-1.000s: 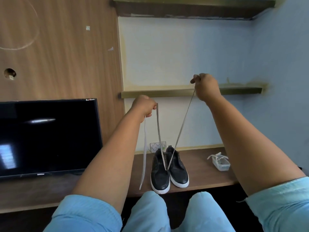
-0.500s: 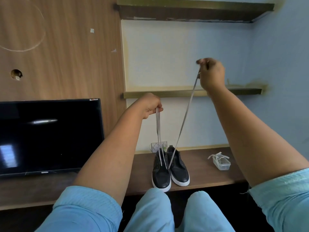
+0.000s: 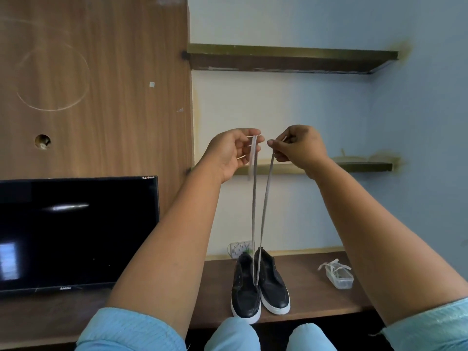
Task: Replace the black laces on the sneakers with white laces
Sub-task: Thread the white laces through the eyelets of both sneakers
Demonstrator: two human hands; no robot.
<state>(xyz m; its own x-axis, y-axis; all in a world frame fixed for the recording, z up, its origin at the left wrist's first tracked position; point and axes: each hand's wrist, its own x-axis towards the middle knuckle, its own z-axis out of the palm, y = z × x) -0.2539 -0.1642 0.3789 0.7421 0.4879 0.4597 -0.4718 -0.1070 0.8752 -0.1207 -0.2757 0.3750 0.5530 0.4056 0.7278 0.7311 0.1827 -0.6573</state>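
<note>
Two black sneakers with white soles stand side by side on the wooden desk: the left sneaker and the right sneaker. A white lace runs up from the sneakers in two taut strands. My left hand pinches one strand end, held high above the shoes. My right hand pinches the other end close beside it. Both ends are level with each other.
A small clear plastic box with another white lace sits on the desk at the right. A black monitor stands at the left. Two wall shelves hang behind, and a socket sits behind the shoes.
My right hand has come down and leftward, my left hand has risen. The two lace ends are now close together at the same height. The view has tilted upward.
</note>
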